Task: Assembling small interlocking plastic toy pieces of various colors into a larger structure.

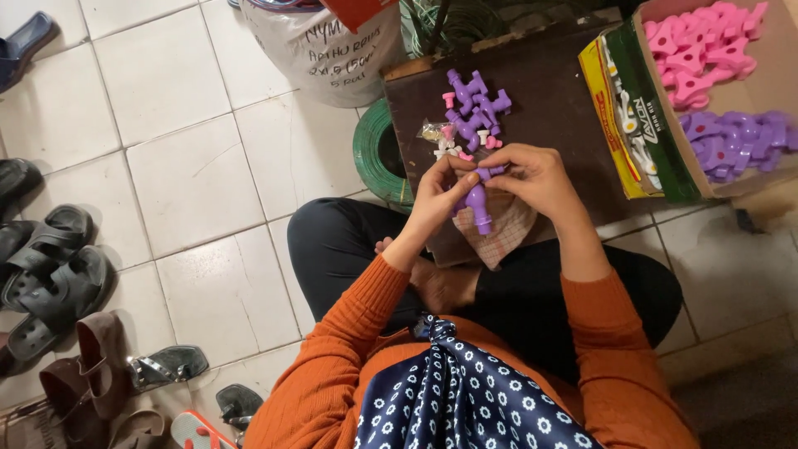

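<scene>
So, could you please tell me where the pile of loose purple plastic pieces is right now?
In the head view, the purple plastic pieces lie on the dark brown board, just beyond both hands, left of the cardboard box.

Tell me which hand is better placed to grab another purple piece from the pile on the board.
Probably the right hand: the left hand seems to grip the purple tap, while the right only pinches its top, beside the pile.

Person in orange and black, seen from above

Ribbed orange sweater (332,366) with long sleeves pushed up the forearms; black trousers (532,299); a navy scarf (461,395) with small white flower dots, knotted at the chest. Both hands bare.
</scene>
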